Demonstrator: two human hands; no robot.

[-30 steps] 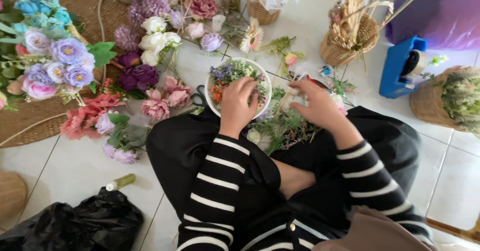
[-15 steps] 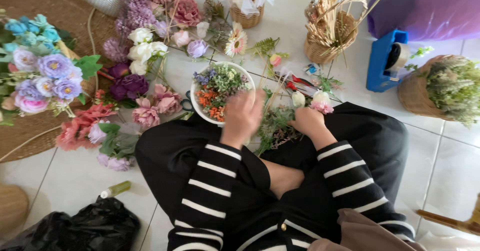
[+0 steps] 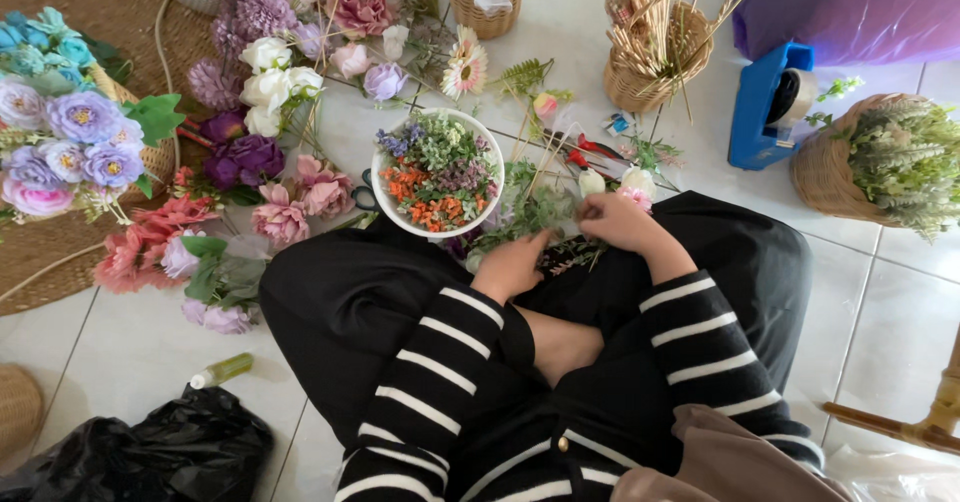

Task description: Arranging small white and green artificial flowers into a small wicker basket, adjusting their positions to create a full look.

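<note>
I sit cross-legged on a white tiled floor. My left hand (image 3: 512, 265) rests on a bunch of green and dark artificial sprigs (image 3: 560, 252) lying on my lap, fingers closed on their stems. My right hand (image 3: 618, 222) pinches the same sprigs from the right, beside small white and pink flower buds (image 3: 625, 182). Just beyond my left hand stands a white bowl (image 3: 385, 202) filled with orange, green and purple flower bits.
Artificial flowers (image 3: 270, 152) in pink, purple and white lie at the left, with a wicker basket of blue and lilac ones (image 3: 60, 132). A stick basket (image 3: 655, 52), blue tape dispenser (image 3: 765, 112), greenery basket (image 3: 880, 162), red-handled cutters (image 3: 590, 152) and black bag (image 3: 160, 452) surround me.
My left hand has drawn back from the white bowl down to the sprigs on my lap. My right hand has come in closer to it.
</note>
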